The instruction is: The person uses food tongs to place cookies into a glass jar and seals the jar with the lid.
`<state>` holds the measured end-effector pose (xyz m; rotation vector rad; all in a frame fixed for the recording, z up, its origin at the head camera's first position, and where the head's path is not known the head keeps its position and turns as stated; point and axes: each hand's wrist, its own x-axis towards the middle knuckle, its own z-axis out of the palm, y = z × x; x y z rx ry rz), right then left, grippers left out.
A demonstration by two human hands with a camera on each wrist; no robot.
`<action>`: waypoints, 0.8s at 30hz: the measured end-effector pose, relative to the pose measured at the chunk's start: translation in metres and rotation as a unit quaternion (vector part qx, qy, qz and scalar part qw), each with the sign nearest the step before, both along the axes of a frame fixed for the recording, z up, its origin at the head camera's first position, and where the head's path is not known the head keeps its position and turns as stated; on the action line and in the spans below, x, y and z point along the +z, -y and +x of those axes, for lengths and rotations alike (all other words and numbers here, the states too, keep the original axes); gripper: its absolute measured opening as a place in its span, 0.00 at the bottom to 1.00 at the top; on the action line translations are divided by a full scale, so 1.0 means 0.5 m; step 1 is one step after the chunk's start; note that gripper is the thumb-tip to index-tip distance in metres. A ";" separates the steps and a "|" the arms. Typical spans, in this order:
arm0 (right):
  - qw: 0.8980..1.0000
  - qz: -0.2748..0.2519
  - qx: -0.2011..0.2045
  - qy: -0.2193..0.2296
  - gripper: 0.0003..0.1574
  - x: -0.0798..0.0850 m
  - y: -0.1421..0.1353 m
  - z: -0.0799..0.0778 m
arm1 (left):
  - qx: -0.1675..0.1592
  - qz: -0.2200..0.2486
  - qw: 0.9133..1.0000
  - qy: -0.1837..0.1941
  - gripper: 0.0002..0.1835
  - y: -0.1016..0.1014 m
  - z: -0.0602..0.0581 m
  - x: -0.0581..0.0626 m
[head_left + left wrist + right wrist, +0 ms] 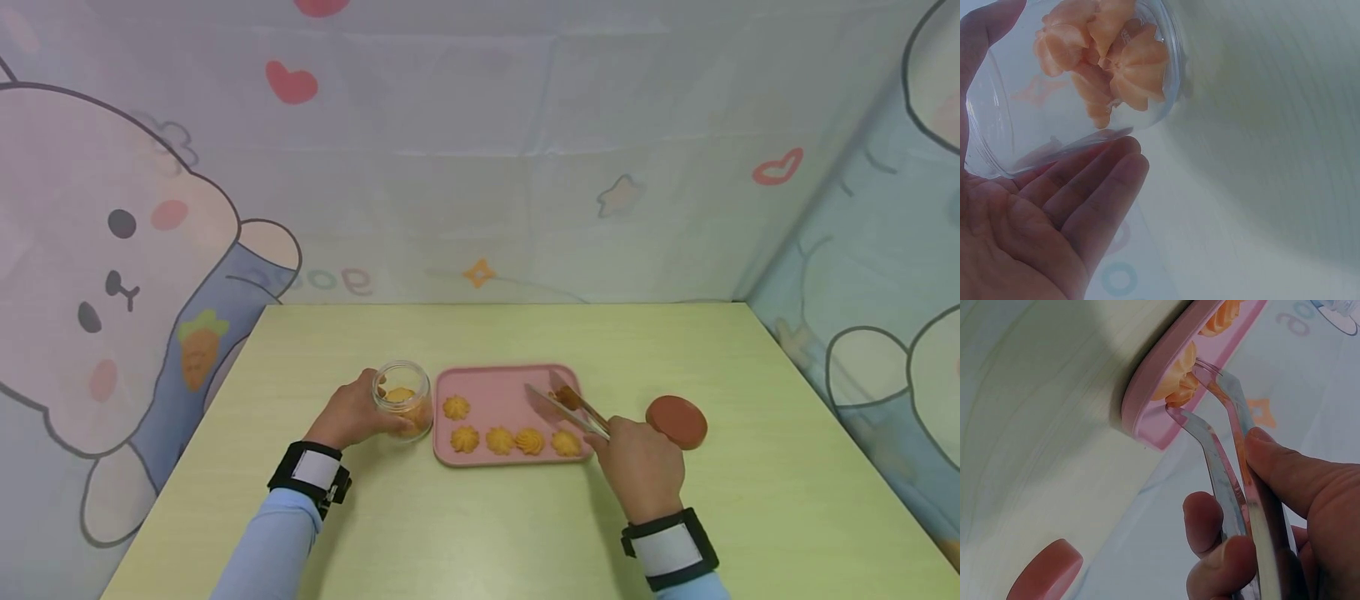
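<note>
My left hand (356,414) holds a clear glass jar (422,410) upright at the left edge of a pink tray (510,385). Thumb and fingers lie on opposite sides of the jar. Inside it are several ridged yellow cookies (1138,69). The right hand (643,467) grips metal tongs (1235,456), reaching over the tray's right side. Between the tong tips is one cookie (1181,392); whether they pinch it firmly is hard to tell. More cookies (500,440) lie along the tray's near side, and another cookie (456,407) sits at its left.
A round reddish-brown lid (677,422) lies on the light wooden table (450,533), right of the tray and beyond the right hand. A patterned cloth (480,167) with cartoon prints hangs behind the table's back edge and at the sides.
</note>
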<state>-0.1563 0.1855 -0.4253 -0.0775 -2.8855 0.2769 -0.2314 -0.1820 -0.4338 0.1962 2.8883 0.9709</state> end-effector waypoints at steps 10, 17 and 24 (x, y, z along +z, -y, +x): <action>1.000 -0.002 0.005 -0.001 0.24 0.002 -0.002 0.000 | 0.005 0.004 1.000 0.009 0.52 -0.001 0.000 0.000; 1.000 -0.005 0.005 -0.005 0.24 0.004 -0.002 0.002 | 0.004 0.002 1.000 0.011 0.51 -0.003 0.003 0.005; 1.000 -0.010 0.007 -0.008 0.23 0.009 0.000 0.003 | 0.004 0.000 1.000 0.008 0.51 -0.002 0.001 0.002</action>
